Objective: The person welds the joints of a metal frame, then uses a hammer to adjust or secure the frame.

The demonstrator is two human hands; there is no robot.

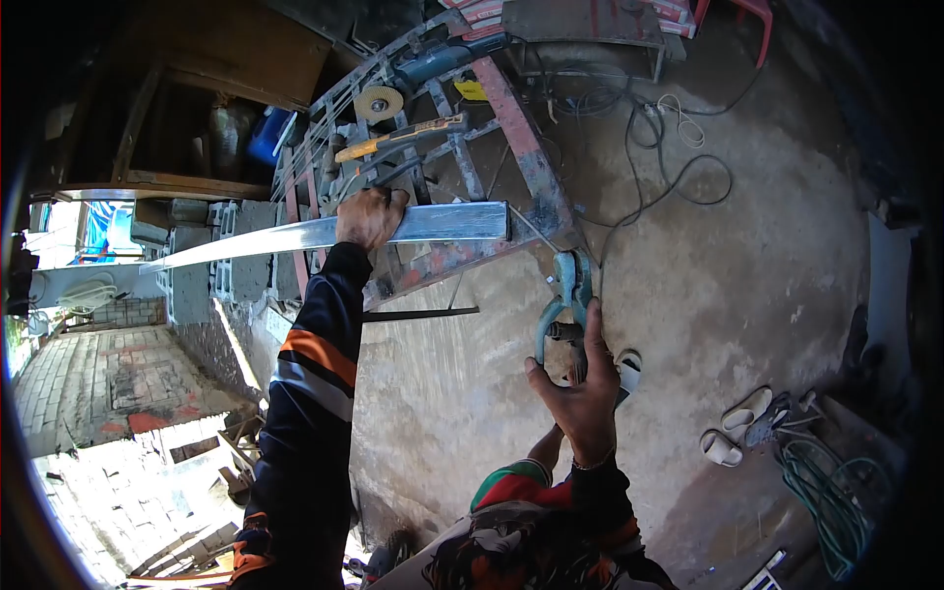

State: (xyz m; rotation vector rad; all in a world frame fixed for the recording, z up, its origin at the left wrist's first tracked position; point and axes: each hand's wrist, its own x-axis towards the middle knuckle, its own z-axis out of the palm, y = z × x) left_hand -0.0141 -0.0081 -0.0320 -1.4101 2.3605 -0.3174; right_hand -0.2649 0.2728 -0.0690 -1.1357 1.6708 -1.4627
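Dark fisheye edges swallow the far shelf at upper left, and the left end of the tube [452,222] fades into bright daylight. A person's left hand [372,216] is clamped on this steel tube, which lies across a rusty frame [536,167]. The fingers are wrapped over its far edge and the thumb is hidden. The right hand [580,388], nearer and to the right, grips a teal electrode holder [568,290], fingers closed round the handle and one finger stretched up along it. A thin rod [536,231] runs from the holder to the tube's right end; whether it touches cannot be told. A grinder [433,61] and a hammer [403,138] lie farther along the frame.
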